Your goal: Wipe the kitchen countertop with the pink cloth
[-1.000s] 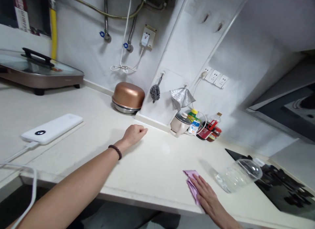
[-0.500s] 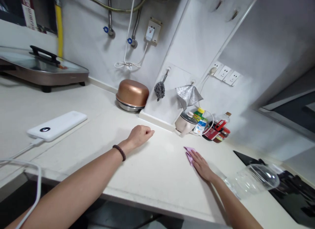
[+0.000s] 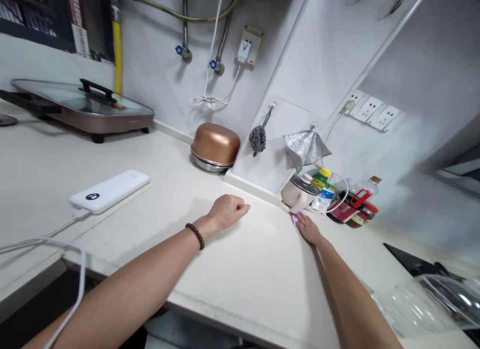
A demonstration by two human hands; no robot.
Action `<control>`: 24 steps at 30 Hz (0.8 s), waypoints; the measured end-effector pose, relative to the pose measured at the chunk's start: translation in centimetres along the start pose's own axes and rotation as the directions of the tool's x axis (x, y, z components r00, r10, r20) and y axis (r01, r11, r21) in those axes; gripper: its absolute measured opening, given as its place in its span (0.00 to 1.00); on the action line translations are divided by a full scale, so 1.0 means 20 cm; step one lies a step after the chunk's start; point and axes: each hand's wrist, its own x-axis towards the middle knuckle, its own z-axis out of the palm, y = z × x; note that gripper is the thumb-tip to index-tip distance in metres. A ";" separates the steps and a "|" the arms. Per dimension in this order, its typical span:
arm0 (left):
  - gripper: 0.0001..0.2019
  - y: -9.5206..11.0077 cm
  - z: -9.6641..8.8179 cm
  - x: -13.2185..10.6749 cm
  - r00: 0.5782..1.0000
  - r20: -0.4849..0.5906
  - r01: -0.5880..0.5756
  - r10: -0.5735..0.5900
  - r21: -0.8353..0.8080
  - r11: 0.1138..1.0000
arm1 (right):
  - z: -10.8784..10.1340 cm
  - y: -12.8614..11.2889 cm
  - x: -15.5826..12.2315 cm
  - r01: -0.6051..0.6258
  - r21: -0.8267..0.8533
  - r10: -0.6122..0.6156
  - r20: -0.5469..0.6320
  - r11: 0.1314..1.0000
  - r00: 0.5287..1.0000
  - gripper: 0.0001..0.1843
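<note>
My right hand [image 3: 308, 229] lies on the white countertop [image 3: 240, 289], its fingers pressing a small pink-purple cloth [image 3: 294, 219]. The cloth is mostly covered by the fingers and sits just in front of a lidded cream pot [image 3: 298, 193] beside the wall. My left hand [image 3: 227, 211] rests on the counter as a loose fist, with nothing visible in it. A dark beaded bracelet [image 3: 195, 235] circles that wrist. Behind the left fist, a copper-coloured round pan [image 3: 216, 143] sits upside down over a steel dish near the wall corner.
A white power bank [image 3: 112, 190] with a cable lies at left, in front of a lidded electric griddle [image 3: 123, 120]. Packets and bottles [image 3: 352, 206] stand behind the pot. At right are a clear plastic container [image 3: 420, 304] and a black cooktop [image 3: 401, 259].
My right hand has slid the cloth away from me, up to the foot of the pot. The left fist stays in place on the counter. The view has shifted left.
</note>
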 end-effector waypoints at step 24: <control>0.22 -0.03 -0.05 0.00 0.996 -0.074 0.058 -0.057 0.017 0.998 | -0.45 -0.56 -1.13 0.271 0.317 -0.299 0.041 0.909 0.953 0.29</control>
